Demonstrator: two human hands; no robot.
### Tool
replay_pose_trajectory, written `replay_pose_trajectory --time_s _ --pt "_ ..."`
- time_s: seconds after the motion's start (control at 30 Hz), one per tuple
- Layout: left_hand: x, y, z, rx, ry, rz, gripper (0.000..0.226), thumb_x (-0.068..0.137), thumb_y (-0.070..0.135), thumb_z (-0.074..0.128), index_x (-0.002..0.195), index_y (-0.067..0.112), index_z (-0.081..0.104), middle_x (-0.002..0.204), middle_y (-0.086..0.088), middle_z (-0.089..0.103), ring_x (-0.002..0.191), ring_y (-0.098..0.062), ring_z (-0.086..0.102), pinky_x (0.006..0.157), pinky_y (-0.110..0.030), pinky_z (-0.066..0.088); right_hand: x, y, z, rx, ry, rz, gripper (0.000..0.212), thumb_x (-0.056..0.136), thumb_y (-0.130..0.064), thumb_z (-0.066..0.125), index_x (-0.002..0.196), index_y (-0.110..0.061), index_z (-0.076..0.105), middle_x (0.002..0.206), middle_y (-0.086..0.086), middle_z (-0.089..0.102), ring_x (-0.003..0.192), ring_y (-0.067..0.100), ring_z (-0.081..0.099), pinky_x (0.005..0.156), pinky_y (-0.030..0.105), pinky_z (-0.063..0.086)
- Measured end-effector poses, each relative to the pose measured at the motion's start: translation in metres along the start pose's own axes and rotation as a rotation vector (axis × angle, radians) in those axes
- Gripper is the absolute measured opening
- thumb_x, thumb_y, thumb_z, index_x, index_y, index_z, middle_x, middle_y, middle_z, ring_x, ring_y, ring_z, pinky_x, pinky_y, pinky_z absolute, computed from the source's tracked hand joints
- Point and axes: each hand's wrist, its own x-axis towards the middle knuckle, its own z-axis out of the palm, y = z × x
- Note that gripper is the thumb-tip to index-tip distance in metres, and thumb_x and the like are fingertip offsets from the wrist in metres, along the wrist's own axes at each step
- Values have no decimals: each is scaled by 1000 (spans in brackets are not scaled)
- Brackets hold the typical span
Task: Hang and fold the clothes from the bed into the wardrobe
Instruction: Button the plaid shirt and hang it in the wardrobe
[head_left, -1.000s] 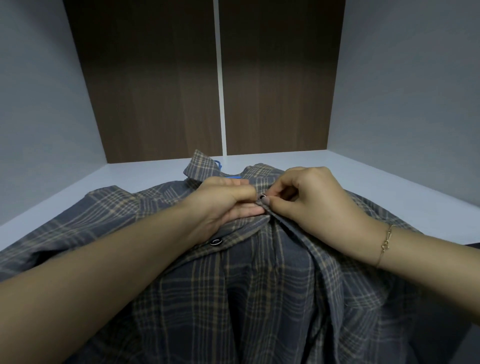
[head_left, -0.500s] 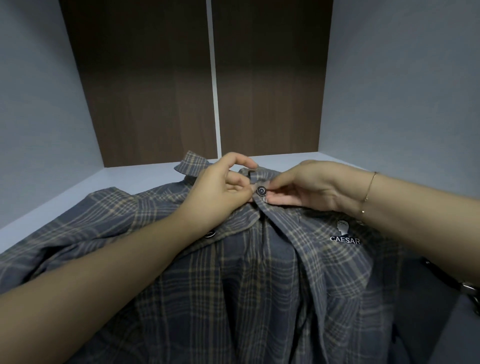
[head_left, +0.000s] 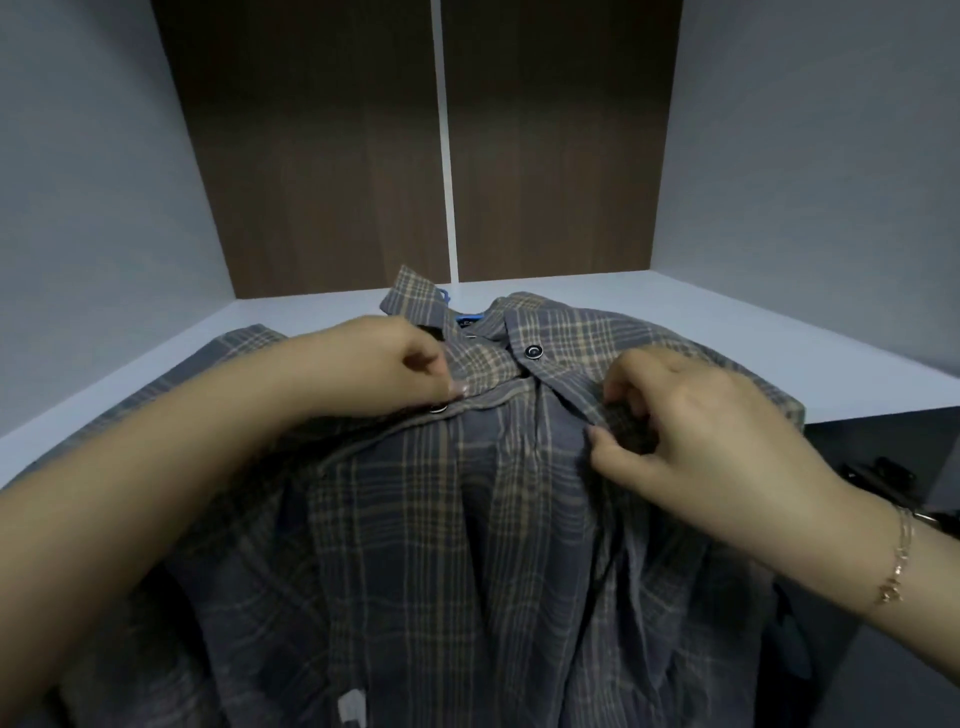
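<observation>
Hands moved apart since earlier: left hand (head_left: 379, 364) and right hand (head_left: 696, 431) each pinching plaid shirt (head_left: 467, 519) plackets, top button (head_left: 533, 352) between them.

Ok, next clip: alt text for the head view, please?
Two bare hands work the front of a grey-and-tan plaid button shirt lying on a white wardrobe shelf: the left hand pinches the button edge, the right hand grips the opposite edge. Dark wood panels stand behind.

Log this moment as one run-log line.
stage: buttoning | item: grey plaid button-up shirt on white shelf | left hand: pinches button placket | right hand: pinches opposite placket
</observation>
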Motion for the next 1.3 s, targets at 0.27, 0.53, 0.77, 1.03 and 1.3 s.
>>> replay_pose_trajectory --time_s 0.27,0.53,0.77,1.03,1.3 --pt "-27 -14 20 -88 171 196 19 85 29 73 100 37 63 83 11 61 69 1 53 66 -17 41 -30 -9 18 -46 138 141 30 75 -26 67 73 -15 40 71 -2 41 62 19 36 58 28 29" --pt "-31 -16 25 354 302 543 20 95 26 57 108 25 72 105 6 60 94 -15 58 78 -35 48 -36 11 32 845 234 414 25 93 -24 56 68 -19 55 62 -10 50 58 7 43 58 26 34" --pt "-29 -32 16 86 158 317 20 91 38 60 109 39 69 102 14 56 93 2 53 84 -19 40 -25 19 27 1160 72 623 32 99 -32 48 94 -11 72 98 -2 73 98 12 67 92 28 49" --pt "-21 -13 0 116 34 232 10 84 28 75 85 27 65 83 13 57 72 2 51 62 -8 35 -21 5 21 1332 46 380 17 85 -25 61 86 -10 71 82 8 70 75 12 65 71 17 51" --pt "-49 54 8 -675 -248 107 8 86 6 71 84 3 63 68 -8 73 59 -14 70 54 -19 54 -11 -2 18 1286 5 335 14 89 -10 62 88 2 68 78 14 67 69 12 60 67 16 48"
